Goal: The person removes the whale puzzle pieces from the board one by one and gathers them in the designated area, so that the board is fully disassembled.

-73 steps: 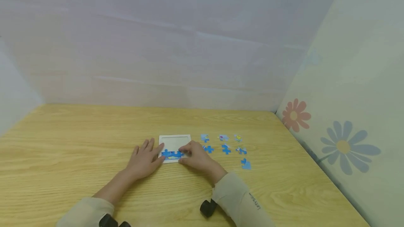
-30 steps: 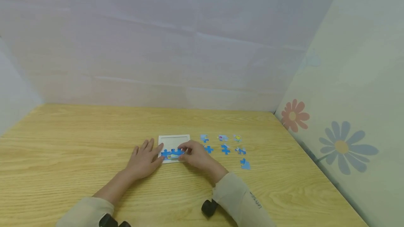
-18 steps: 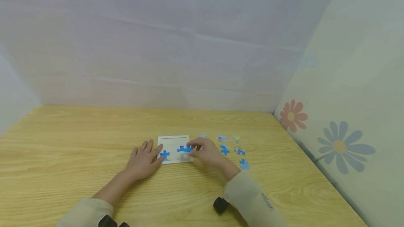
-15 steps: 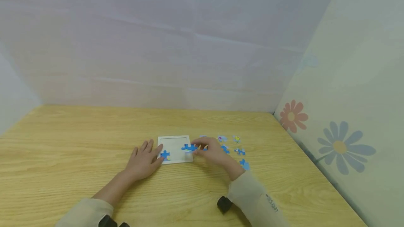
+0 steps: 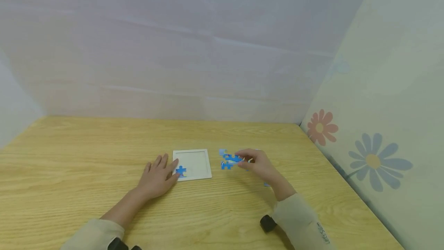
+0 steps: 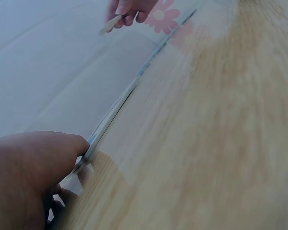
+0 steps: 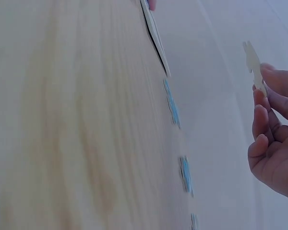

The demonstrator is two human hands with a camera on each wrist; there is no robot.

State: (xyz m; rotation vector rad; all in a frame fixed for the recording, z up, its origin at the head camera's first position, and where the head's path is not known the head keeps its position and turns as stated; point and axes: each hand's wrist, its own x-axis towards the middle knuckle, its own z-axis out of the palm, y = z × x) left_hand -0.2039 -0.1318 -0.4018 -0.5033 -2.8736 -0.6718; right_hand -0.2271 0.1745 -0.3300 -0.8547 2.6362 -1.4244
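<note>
My left hand (image 5: 156, 178) lies at the left edge of a white puzzle tray (image 5: 209, 167), thumb and fingertips touching its rim. A blue puzzle piece (image 5: 180, 170) sits in the tray's near left corner. In the left wrist view the thumb (image 6: 69, 146) presses along the tray's edge. To the right of the tray, my right hand (image 5: 261, 167) pinches another blue puzzle piece (image 5: 233, 158) between thumb and fingers. The right wrist view shows this held piece (image 7: 253, 67) edge-on, raised off the table. Loose pieces lie beneath it, partly covered by the hand.
A light blue piece (image 5: 222, 152) and a blue piece (image 5: 226, 165) lie right of the tray. One more piece (image 5: 266, 184) peeks out below the right wrist. Pale walls stand behind and to the right of the wooden table (image 5: 104, 146).
The right hand has lifted the blue piece out of the tray's near side and carried it right, over the loose pieces. The left hand stays at the tray.
</note>
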